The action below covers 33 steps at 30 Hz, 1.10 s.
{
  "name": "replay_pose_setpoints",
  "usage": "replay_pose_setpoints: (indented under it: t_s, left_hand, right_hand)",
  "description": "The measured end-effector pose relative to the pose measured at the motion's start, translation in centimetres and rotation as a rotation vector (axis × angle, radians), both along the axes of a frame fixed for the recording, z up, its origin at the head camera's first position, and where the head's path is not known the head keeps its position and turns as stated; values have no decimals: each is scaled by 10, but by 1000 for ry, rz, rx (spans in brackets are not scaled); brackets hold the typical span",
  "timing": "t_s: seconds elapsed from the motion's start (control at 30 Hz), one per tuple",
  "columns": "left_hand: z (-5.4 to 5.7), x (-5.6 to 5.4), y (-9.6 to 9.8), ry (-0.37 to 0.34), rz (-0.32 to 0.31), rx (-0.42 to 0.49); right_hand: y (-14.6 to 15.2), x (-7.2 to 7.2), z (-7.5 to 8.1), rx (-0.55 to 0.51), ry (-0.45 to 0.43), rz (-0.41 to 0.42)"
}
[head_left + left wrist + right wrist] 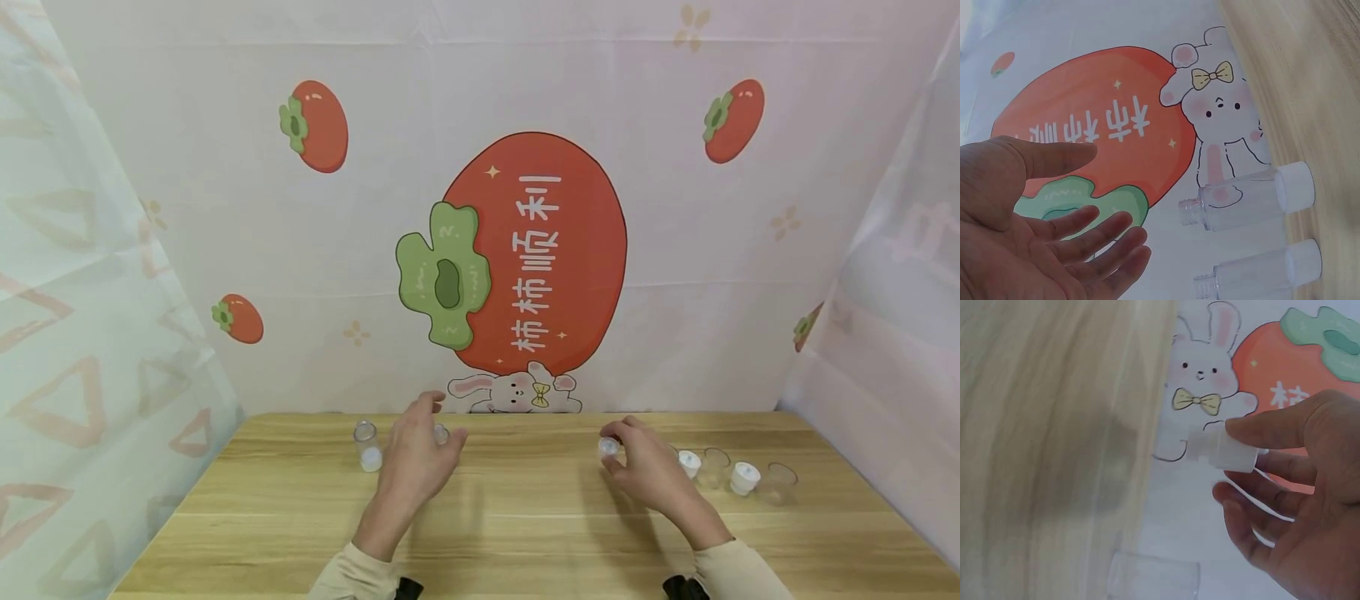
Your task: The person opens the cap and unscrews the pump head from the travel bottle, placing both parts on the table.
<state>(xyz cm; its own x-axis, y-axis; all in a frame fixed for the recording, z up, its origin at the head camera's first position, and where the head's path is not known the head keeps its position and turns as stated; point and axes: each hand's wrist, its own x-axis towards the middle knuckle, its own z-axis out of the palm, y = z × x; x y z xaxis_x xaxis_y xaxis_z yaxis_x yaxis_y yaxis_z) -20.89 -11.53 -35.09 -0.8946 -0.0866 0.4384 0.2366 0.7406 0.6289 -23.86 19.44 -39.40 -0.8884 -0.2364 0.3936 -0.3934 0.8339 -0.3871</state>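
Observation:
My right hand (645, 462) pinches a small white bottle cap (1235, 453) between thumb and fingers, held above the table; in the head view the cap (608, 447) shows a round pale top. My left hand (416, 450) is spread with its fingers apart and holds nothing. Beside it stands a clear bottle (367, 446) with a white base and an uncovered neck. A second such bottle (441, 434) is partly hidden behind that hand. Both the nearer bottle (1235, 203) and the other bottle (1254, 275) show threaded necks in the left wrist view.
On the right of the wooden table (525, 517) stand two white caps, one (689, 463) partly behind the right hand and another (745, 477), with clear cups (714, 468) (780, 485) among them. A printed backdrop (675, 333) rises behind the table's far edge.

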Motion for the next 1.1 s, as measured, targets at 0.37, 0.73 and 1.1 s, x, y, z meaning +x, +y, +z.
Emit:
replay_pose_setpoints:
  t_s: [0.37,0.73,1.1]
  left_hand:
    - [5,4,0,37,-48,-44]
    - [5,6,0,66,-63,-67]
    - [5,6,-1,56,-75,-76]
  right_hand:
    - [10,-2,-8,99,3,-107]
    - [14,-4,-14,144,-26,-118]
    - [18,-5,-17,144,-33,-112]
